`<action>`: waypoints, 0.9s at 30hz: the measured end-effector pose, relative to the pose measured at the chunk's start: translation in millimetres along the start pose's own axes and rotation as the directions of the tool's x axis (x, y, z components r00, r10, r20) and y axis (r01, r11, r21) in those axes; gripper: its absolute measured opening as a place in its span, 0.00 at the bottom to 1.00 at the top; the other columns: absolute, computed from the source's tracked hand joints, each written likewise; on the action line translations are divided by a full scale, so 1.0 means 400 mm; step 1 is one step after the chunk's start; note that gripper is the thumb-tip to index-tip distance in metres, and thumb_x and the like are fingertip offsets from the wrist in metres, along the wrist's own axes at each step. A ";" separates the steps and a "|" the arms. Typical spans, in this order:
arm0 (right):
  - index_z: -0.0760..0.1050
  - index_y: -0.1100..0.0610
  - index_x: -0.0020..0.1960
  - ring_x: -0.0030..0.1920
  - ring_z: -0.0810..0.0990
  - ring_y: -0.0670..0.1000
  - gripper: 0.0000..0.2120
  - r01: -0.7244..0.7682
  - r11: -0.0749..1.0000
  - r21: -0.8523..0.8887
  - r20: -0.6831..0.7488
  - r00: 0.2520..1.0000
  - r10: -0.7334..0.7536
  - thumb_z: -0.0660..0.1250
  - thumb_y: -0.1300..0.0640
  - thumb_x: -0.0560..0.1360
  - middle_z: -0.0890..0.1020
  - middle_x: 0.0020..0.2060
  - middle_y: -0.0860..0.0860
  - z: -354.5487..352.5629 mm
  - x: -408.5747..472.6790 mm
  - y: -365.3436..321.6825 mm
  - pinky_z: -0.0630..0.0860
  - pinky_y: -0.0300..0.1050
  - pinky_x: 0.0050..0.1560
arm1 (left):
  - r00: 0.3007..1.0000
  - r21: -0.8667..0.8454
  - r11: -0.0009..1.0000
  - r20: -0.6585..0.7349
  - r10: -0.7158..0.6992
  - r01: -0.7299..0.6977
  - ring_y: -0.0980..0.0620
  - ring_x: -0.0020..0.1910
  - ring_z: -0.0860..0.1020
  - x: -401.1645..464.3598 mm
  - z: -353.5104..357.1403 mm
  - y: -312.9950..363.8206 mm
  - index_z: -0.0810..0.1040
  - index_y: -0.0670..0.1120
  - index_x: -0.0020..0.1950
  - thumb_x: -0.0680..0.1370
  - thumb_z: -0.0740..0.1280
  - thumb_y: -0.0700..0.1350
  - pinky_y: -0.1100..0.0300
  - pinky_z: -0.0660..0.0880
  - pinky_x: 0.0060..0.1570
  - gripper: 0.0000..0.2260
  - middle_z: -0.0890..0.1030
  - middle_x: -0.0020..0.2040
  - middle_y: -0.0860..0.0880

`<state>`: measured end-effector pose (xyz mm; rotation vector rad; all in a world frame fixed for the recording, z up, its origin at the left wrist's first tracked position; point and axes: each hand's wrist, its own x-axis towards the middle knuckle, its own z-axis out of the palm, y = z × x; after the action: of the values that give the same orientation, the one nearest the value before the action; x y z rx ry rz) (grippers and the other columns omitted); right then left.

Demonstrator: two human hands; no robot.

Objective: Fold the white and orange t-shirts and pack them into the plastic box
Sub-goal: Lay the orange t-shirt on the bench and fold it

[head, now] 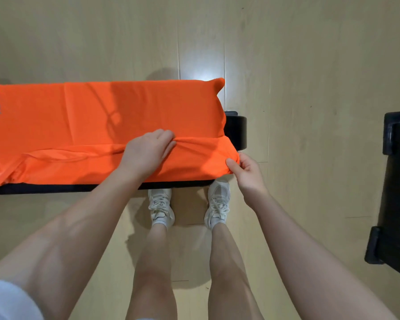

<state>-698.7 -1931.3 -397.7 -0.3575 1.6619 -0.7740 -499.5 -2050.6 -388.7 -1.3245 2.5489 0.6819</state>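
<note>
Nearest the camera, bare legs and white sneakers (pixel 161 207) stood on the pale wood floor (pixel 310 65), toes under the edge of a black bench (pixel 79 187). Above them, the right hand (pixel 245 174) pinched the near right corner of the orange t-shirt (pixel 90 112) between thumb and curled fingers. Left hand (pixel 148 150) gripped a bunched fold of the same shirt, fingers curled into the cloth. Shirt lay spread along the bench, its far right corner overhanging. Black frame (pixel 395 192) stood apart at far right.
</note>
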 end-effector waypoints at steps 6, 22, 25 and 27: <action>0.74 0.53 0.41 0.34 0.74 0.39 0.15 0.002 0.991 -0.131 0.113 0.994 0.012 0.56 0.70 0.77 0.75 0.32 0.45 -0.046 -0.019 -0.001 0.70 0.31 0.40 | 0.997 0.123 0.990 -0.014 0.075 -0.073 0.40 0.32 0.78 0.004 0.004 -0.009 0.77 0.42 0.43 0.76 0.54 0.52 0.53 0.72 0.26 0.17 0.77 0.34 0.43; 0.74 0.57 0.36 0.30 0.72 0.47 0.09 -0.199 0.959 0.201 -0.331 0.908 0.258 0.64 0.65 0.74 0.75 0.29 0.52 0.068 -0.008 0.072 0.72 0.45 0.39 | 0.948 0.048 0.977 -0.256 -0.189 0.208 0.39 0.40 0.75 -0.020 0.082 0.038 0.76 0.41 0.47 0.74 0.56 0.47 0.53 0.59 0.43 0.13 0.76 0.40 0.40; 0.75 0.56 0.37 0.28 0.73 0.45 0.11 -0.135 0.947 0.293 -0.340 0.911 0.235 0.63 0.68 0.75 0.77 0.28 0.50 0.039 -0.029 0.050 0.72 0.40 0.36 | 0.938 0.042 0.968 -0.260 -0.228 0.247 0.39 0.41 0.75 -0.023 0.091 0.041 0.76 0.40 0.47 0.75 0.57 0.45 0.53 0.60 0.44 0.11 0.76 0.41 0.39; 0.77 0.56 0.40 0.34 0.77 0.46 0.10 -0.072 0.946 0.316 -0.299 0.939 0.171 0.63 0.68 0.75 0.80 0.33 0.52 0.012 -0.047 0.031 0.75 0.39 0.41 | 0.932 0.031 0.959 -0.246 -0.266 0.282 0.38 0.42 0.75 -0.019 0.091 0.042 0.76 0.40 0.48 0.76 0.58 0.44 0.50 0.63 0.45 0.10 0.76 0.43 0.39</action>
<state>-687.2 -1911.9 -392.1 0.0954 1.8142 -1.0150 -510.3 -2019.1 -412.6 -1.7918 2.4604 0.4005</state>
